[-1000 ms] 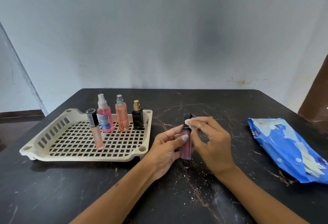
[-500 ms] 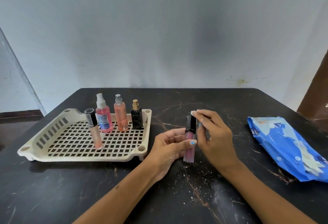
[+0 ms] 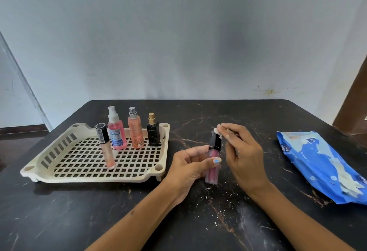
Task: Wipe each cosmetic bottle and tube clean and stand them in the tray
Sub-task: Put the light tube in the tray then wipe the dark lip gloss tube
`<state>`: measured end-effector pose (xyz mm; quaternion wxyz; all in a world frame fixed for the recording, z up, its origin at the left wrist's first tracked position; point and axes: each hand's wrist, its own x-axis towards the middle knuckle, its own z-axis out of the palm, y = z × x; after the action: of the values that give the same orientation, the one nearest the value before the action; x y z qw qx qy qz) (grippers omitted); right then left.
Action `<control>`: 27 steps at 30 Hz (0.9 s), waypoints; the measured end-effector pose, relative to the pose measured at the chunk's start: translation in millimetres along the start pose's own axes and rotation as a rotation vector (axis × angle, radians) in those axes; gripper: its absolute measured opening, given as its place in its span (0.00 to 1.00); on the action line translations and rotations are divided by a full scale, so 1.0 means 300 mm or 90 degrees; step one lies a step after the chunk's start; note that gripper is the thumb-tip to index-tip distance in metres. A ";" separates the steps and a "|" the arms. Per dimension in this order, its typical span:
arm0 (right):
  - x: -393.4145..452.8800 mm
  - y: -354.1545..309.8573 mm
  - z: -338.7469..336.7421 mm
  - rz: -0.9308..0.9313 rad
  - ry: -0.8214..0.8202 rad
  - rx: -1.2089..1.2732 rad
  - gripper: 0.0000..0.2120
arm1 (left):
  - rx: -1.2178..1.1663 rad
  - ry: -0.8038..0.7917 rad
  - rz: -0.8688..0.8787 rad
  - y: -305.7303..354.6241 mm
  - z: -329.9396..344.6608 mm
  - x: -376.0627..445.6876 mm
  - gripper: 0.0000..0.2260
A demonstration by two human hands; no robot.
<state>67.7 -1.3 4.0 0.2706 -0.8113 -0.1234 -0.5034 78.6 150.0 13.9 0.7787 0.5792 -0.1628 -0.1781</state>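
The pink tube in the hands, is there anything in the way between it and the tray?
Nothing visible blocks it. The pink tube is held by the left hand just right of the tray, with only bare table between. The standing bottles sit toward the tray's back and left, leaving open grid in front.

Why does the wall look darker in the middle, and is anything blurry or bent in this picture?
Head view: soft, even light; a dim smudge darkens the wall centre. The wide lens bows the table edge and leans the left door frame. The right hand and pink tube look slightly soft.
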 end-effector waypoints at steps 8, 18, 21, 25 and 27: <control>-0.004 -0.017 -0.009 -0.016 -0.004 0.067 0.09 | -0.054 -0.013 -0.003 0.002 -0.011 0.007 0.18; -0.024 -0.053 0.011 -0.052 -0.052 0.122 0.07 | -0.117 0.048 -0.024 -0.009 -0.024 0.022 0.09; -0.038 -0.073 0.015 -0.133 -0.124 0.126 0.06 | -0.149 0.062 -0.025 -0.010 -0.025 0.027 0.10; -0.047 -0.081 0.020 -0.189 -0.172 0.097 0.04 | -0.172 0.070 -0.053 -0.002 -0.024 0.027 0.11; -0.045 -0.071 0.022 -0.147 -0.118 0.081 0.04 | -0.152 0.062 -0.053 -0.004 -0.023 0.027 0.09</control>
<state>56.3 20.8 -3.5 0.2492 -0.8161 -0.2717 -0.4450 88.7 151.7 11.3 0.8411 0.4965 -0.0782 -0.2001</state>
